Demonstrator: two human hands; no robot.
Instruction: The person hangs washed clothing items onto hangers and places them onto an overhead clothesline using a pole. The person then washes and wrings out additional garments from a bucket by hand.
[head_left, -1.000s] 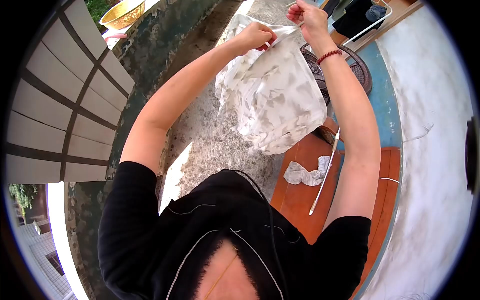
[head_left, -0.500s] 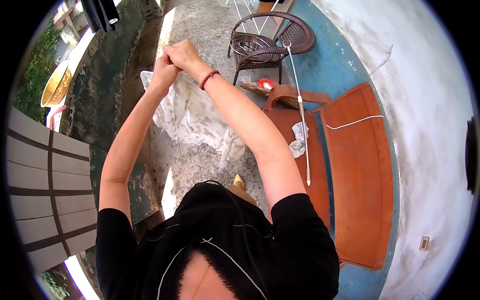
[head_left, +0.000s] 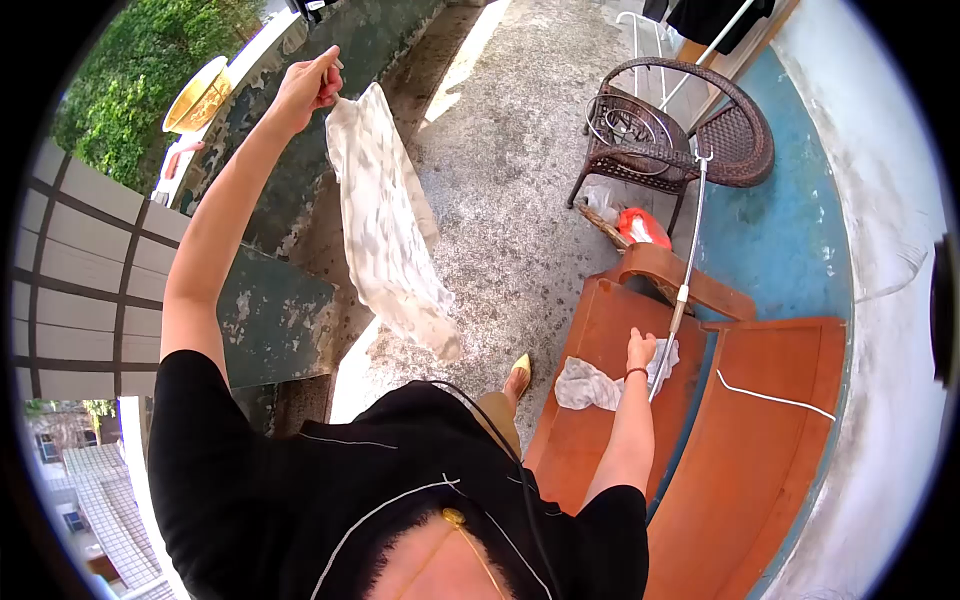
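Observation:
My left hand (head_left: 306,90) is raised at the upper left, its fingers closed at the top of a white garment (head_left: 385,205) with a grey pattern. The garment hangs down from it, loosely gathered, over the concrete floor. Low on the right, my right hand (head_left: 641,350) reaches over the seat of the wooden bench (head_left: 590,325), its fingers partly apart. Just beside it leans a long metal pole (head_left: 692,240) with a forked tip, its upper end near the wicker chair (head_left: 640,160). A crumpled white cloth (head_left: 588,384) lies on the bench under my right forearm.
A red bag (head_left: 645,227) sits on the floor between the chair and the bench. A yellow basin (head_left: 197,95) stands on the balcony ledge at the left. A white cord (head_left: 770,395) lies across the bench back. Dark clothes (head_left: 715,22) hang at the top right.
My hands were together above the garment and have parted. The left has moved up and left with the garment; the right has come down to the pole over the bench.

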